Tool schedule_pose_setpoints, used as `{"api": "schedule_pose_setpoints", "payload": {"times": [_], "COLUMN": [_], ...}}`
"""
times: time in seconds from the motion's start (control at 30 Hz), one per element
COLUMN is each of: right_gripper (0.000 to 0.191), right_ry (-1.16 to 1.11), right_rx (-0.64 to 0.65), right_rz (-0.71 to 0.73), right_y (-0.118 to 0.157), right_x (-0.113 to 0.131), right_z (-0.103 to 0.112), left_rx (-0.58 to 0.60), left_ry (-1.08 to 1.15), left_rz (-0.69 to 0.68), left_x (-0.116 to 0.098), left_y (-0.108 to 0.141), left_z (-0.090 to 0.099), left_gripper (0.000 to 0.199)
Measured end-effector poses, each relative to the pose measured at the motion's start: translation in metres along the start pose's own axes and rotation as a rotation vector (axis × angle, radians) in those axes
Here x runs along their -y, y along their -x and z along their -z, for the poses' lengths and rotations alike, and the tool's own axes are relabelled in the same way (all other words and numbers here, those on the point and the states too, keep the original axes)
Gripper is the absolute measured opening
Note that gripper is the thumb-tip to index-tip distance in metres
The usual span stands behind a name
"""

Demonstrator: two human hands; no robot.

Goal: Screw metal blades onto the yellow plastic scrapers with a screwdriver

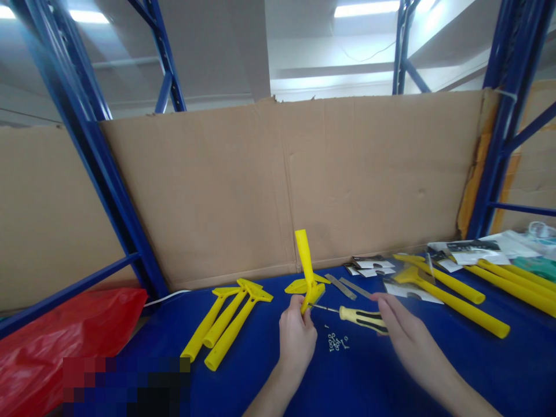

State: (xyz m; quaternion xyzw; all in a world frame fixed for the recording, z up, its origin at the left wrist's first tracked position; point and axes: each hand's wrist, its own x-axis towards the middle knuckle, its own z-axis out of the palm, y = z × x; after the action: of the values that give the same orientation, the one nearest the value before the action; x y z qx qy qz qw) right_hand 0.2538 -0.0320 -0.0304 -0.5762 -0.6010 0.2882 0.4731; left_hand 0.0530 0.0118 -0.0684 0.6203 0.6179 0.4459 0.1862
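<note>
My left hand (297, 336) is closed around the head end of a yellow scraper (305, 255), its tubular handle tilted up and away. In my right hand (402, 324) is a screwdriver (357, 316) with a cream and black handle. Its shaft points left and the tip meets the scraper head beside my left fingers; the exact contact is too small to make out. Small loose screws and other bits of hardware (335, 341) lie on the blue tabletop (347, 385) below the screwdriver. Behind it rest two flat metal blades (341, 286).
Several yellow scrapers (232, 324) lie at left, with more yellow handles (460, 304) at right. Black-and-white packets (371, 265) sit by the cardboard wall (226, 191). Red plastic (108, 318) covers the left edge. Blue rack posts (499, 127) flank the table.
</note>
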Motion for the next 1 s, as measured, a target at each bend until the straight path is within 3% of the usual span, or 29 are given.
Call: {"api": "schedule_pose_setpoints", "payload": {"times": [0.07,0.13,0.23,0.3,0.43,0.53,0.6,0.77,0.9,1.0], "right_gripper": [0.061,0.065,0.042,0.042,0.062,0.045,0.034,0.037,0.038,0.028], "right_ry": [-0.078,-0.133,-0.017,0.047,-0.066,-0.002,0.092,0.168,0.116,0.12], "right_rx": [-0.023,-0.015,-0.019,-0.044,-0.007,0.045,0.012,0.039,0.024,0.022], "right_rz": [-0.028,0.049,0.153,0.119,0.051,0.208,0.256,0.159,0.268,0.291], "right_y": [0.0013,0.0016,0.0003,0.0005,0.0024,0.0006,-0.0011,-0.0005,0.0013,0.001], "right_x": [0.0005,0.0007,0.0008,0.001,0.0002,0.0005,0.0019,0.0001,-0.0053,-0.0019], "right_z": [-0.0014,-0.0017,-0.0004,0.0,0.0003,0.0032,0.0047,0.0024,0.0025,0.0049], "left_rx": [-0.009,-0.01,0.01,0.012,-0.004,0.007,0.014,0.007,0.007,0.018], "left_ry": [0.0,-0.006,-0.025,-0.024,-0.005,-0.006,-0.01,0.002,0.044,0.02], "left_rz": [0.012,0.017,0.0,-0.005,0.022,0.008,-0.005,0.001,0.025,-0.007], "left_x": [0.0001,-0.0001,-0.0008,-0.0006,0.0017,0.0023,0.0019,0.002,0.0023,0.0008], "left_y": [0.0001,0.0004,0.0009,0.0008,0.0001,0.0007,0.0013,-0.0006,-0.0016,0.0003], "left_z": [-0.0004,-0.0008,-0.0011,-0.0011,-0.0014,-0.0013,-0.001,-0.0002,0.0,0.0009], "left_gripper": [0.017,0.017,0.018,0.018,0.016,0.016,0.016,0.015,0.013,0.014]}}
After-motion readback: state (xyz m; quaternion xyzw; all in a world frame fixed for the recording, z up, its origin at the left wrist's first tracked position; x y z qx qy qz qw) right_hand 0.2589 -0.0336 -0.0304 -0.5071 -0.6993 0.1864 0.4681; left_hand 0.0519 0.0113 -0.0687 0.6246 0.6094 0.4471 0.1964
